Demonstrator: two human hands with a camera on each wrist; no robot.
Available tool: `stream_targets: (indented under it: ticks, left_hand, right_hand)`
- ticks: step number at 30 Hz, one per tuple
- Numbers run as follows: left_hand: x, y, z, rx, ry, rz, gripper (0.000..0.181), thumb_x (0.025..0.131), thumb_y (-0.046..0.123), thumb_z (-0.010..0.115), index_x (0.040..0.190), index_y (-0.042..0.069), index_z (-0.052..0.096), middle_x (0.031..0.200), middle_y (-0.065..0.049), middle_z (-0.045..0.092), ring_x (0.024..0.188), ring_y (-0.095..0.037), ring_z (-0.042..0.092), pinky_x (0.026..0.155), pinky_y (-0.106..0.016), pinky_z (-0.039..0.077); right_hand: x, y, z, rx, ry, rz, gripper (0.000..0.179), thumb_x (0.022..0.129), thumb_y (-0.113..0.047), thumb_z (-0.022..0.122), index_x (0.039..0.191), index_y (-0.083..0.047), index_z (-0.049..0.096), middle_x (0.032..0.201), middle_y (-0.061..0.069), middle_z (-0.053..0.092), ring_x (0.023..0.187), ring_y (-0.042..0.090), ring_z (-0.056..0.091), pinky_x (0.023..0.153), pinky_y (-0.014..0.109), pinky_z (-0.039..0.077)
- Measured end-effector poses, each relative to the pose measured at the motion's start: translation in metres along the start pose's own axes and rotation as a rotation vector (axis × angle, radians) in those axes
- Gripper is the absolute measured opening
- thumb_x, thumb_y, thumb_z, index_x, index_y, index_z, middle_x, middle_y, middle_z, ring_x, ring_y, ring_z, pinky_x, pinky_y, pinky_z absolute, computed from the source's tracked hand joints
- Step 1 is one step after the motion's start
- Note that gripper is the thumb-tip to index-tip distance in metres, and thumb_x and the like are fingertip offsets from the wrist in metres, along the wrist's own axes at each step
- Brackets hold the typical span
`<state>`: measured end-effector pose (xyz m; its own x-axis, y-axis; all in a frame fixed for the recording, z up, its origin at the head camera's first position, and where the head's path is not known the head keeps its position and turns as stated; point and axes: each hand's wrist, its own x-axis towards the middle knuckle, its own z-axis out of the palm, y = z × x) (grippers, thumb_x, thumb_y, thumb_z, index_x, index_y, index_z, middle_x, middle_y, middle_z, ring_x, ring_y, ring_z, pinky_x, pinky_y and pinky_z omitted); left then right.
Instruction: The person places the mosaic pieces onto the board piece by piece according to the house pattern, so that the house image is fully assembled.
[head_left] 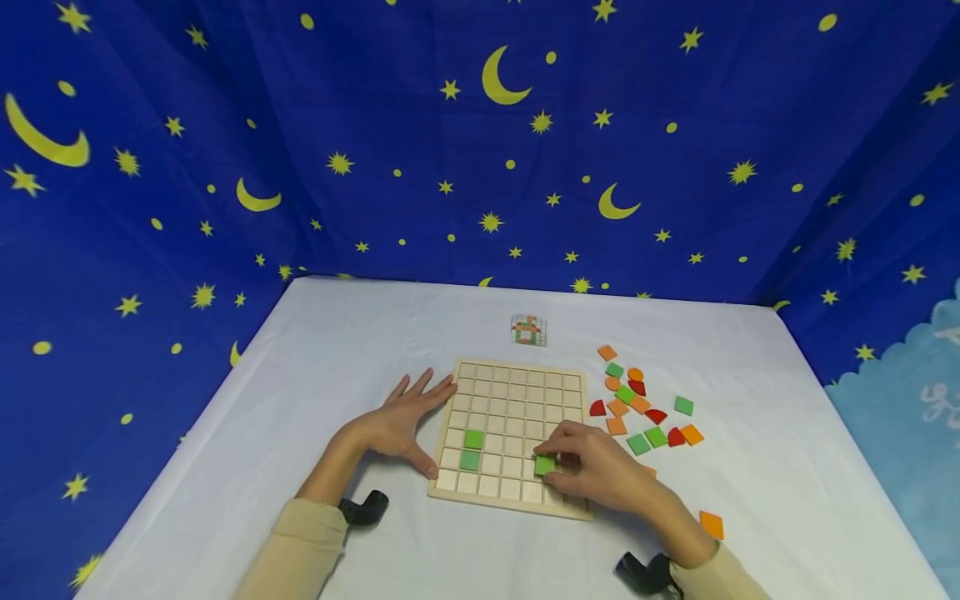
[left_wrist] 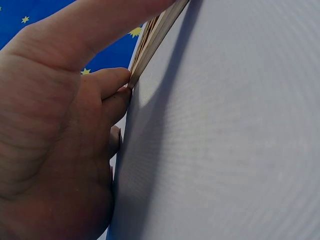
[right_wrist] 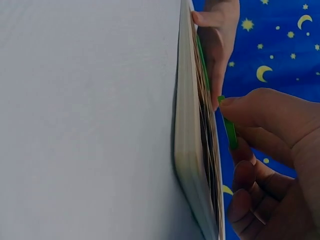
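Observation:
A wooden grid board (head_left: 517, 375) lies on the white table. My left hand (head_left: 401, 421) rests at the board's left edge, thumb and fingers spread and touching its rim. Between thumb and fingers my right hand (head_left: 592, 467) pinches a green square tile (head_left: 544, 465) over the lower right part of the grid. The right wrist view has this tile (right_wrist: 229, 131) edge-on, slightly above the board. Two green tiles (head_left: 474, 439) sit one above the other in cells on the board's left side. Part of the grid is hidden under my right hand.
Loose orange, green and red tiles (head_left: 656, 437) lie scattered right of the board, some of them quarter circles. A single orange square (head_left: 711, 525) lies near my right forearm. Behind the board is a small pattern card (head_left: 528, 330). A blue starry cloth (head_left: 420, 125) hangs behind the table.

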<state>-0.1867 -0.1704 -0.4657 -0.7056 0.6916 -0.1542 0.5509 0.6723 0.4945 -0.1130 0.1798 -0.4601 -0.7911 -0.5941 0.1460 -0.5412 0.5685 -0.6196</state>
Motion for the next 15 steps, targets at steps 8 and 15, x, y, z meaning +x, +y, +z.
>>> stream_targets:
  ticks: [8, 15]
  left_hand:
    - [-0.001, -0.001, 0.001, 0.001, -0.005, 0.003, 0.133, 0.052, 0.071, 0.079, 0.156, 0.017, 0.015, 0.161, 0.002, 0.004, 0.145, -0.027, -0.008, 0.114, -0.05, -0.008]
    - [-0.001, 0.0, -0.001, -0.004, 0.0, 0.0, 0.133, 0.052, 0.07, 0.08, 0.155, 0.016, 0.016, 0.161, 0.0, 0.006, 0.145, -0.028, -0.008, 0.114, -0.05, -0.008]
  right_hand:
    - [0.009, -0.005, 0.008, -0.023, -0.014, -0.028, 0.028, 0.081, -0.023, 0.076, 0.109, -0.024, 0.073, 0.093, -0.017, 0.058, 0.071, 0.007, 0.052, 0.059, 0.02, 0.044]
    - [0.018, -0.01, 0.013, -0.026, -0.022, -0.056, 0.027, 0.082, -0.025, 0.076, 0.109, -0.024, 0.074, 0.092, -0.017, 0.058, 0.072, 0.007, 0.051, 0.061, 0.021, 0.043]
